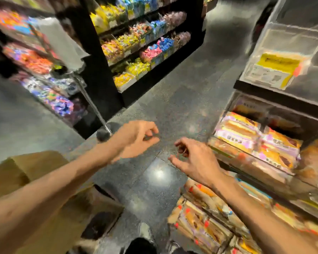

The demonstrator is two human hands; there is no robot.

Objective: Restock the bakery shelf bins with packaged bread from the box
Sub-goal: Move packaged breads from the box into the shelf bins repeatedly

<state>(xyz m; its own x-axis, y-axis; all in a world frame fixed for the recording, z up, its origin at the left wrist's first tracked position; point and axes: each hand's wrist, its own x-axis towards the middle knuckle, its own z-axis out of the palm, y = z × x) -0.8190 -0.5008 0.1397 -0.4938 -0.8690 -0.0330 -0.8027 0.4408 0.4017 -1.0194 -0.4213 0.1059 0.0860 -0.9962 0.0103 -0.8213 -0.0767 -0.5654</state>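
The view is blurred by motion. My left hand (pixel 134 140) and my right hand (pixel 193 158) hover over the dark floor between the box and the shelf, fingers loosely curled, holding nothing. The brown cardboard box (pixel 50 195) stands at the lower left, below my left forearm, flaps open; its contents are not visible. To the right, the bakery shelf bins (pixel 275 173) hold packaged bread (pixel 255 140) in purple and orange wrappers. More packages (pixel 204 222) fill the lower bins under my right forearm.
A black candy shelf (pixel 141 52) with colourful bags stands across the aisle. Another sweets rack (pixel 37 74) is at the left, with a metal pole and round base (pixel 103 134) beside it. A clear upper bin with a yellow label (pixel 277 70) juts out at right.
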